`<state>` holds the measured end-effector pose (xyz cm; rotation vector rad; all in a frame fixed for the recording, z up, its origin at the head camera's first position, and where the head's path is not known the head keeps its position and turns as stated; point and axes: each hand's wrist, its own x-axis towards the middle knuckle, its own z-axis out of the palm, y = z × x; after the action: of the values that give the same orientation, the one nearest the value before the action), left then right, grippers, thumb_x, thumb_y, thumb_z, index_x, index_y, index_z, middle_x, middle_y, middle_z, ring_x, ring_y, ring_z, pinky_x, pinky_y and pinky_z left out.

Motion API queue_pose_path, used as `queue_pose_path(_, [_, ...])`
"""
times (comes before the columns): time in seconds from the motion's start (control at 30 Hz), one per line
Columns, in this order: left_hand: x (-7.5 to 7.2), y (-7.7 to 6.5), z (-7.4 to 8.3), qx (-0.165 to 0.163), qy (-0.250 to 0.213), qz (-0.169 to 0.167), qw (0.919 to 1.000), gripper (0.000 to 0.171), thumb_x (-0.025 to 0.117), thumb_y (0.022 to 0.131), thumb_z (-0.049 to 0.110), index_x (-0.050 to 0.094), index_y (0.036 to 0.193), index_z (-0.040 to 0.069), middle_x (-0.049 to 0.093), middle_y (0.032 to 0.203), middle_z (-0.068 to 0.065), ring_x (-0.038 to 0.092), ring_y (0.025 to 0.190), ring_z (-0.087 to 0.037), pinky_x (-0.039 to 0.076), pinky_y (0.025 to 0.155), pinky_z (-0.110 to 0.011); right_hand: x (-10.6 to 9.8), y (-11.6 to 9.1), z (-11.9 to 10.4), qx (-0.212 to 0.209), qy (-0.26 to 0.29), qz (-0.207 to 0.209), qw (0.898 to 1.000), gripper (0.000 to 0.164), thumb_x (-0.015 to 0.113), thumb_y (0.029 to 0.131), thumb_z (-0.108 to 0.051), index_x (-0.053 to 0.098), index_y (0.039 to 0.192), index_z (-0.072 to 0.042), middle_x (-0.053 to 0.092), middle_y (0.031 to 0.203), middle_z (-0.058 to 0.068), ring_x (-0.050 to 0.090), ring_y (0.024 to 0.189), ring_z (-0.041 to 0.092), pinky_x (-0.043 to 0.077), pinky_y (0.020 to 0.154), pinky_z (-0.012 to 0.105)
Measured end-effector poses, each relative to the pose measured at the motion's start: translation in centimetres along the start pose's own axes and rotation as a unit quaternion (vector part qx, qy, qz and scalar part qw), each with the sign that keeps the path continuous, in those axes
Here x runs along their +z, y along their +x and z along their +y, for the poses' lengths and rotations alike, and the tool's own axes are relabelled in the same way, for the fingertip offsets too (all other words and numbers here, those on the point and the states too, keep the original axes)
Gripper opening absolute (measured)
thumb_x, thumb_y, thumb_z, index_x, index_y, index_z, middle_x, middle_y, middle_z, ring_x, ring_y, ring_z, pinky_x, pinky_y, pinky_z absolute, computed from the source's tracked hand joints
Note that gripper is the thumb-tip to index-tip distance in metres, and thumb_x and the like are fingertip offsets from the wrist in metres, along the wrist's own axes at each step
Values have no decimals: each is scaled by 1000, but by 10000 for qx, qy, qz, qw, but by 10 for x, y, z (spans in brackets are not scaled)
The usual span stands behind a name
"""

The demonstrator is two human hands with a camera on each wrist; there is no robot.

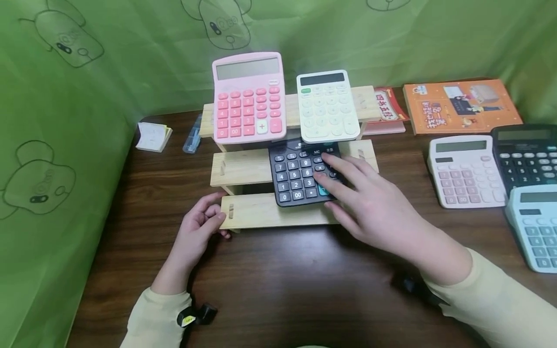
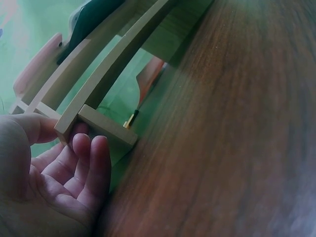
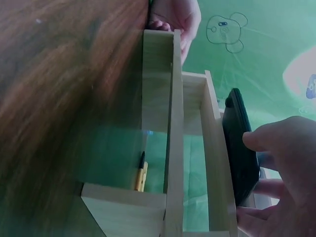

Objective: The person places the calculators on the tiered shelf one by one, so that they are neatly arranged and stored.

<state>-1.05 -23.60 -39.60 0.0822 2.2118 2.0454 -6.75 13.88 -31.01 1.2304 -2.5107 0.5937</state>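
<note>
A three-tier wooden shelf [image 1: 250, 210] stands on the table. My left hand [image 1: 201, 223] grips the left end of its lowest board, thumb on top and curled fingers underneath, as the left wrist view also shows. A black calculator [image 1: 296, 176] lies face up on the middle tier, its near edge reaching over the lowest board. My right hand [image 1: 370, 203] rests on its right side, fingertips spread on the keys and thumb at the near edge. On the top tier sit a pink calculator [image 1: 248, 116] and a pale white calculator [image 1: 328, 108], side by side.
To the right lie a pale pink calculator [image 1: 467, 171], another black calculator [image 1: 528, 154] and a light blue calculator [image 1: 535, 227]. Behind them is an orange book [image 1: 461, 106]. A notepad [image 1: 152, 136] and a blue item [image 1: 193, 137] lie left of the shelf. Green cloth [image 1: 152, 58] surrounds the table.
</note>
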Motion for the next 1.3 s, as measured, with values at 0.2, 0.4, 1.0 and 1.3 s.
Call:
queue_pose_path(0.2, [0,2,-1,49,-85,-24,9999,43,54,99,6,42,139,0,57,87,-17,60,64,-26,58,59,-38,5,4,-3,-131,-6,33,9999,57,62,90,-28,48,144,-16,34,152,13,39,129,39,42,98,57])
queue_pose_path(0.4, [-1,-1,-1,112,-98,58,9999,42,55,98,5,43,138,-1,57,86,-17,60,63,-26,58,58,-38,11,17,-8,-153,-103,-131,9997,57,60,91,-31,47,145,-18,34,153,13,40,128,38,39,102,53])
queue_pose_path(1.0, [-1,-1,1,56,-85,11,9999,43,53,98,4,41,138,-2,59,85,-15,60,60,-24,58,57,-40,28,40,-13,-292,190,-70,9994,53,59,93,-32,49,144,-20,31,155,8,43,125,35,38,104,49])
queue_pose_path(1.3, [-1,-1,1,90,-145,13,9999,42,53,98,3,41,139,0,57,84,-15,60,60,-23,58,57,-42,39,56,-18,-467,269,-66,9985,50,57,95,-33,50,143,-22,34,153,9,35,135,39,29,111,51])
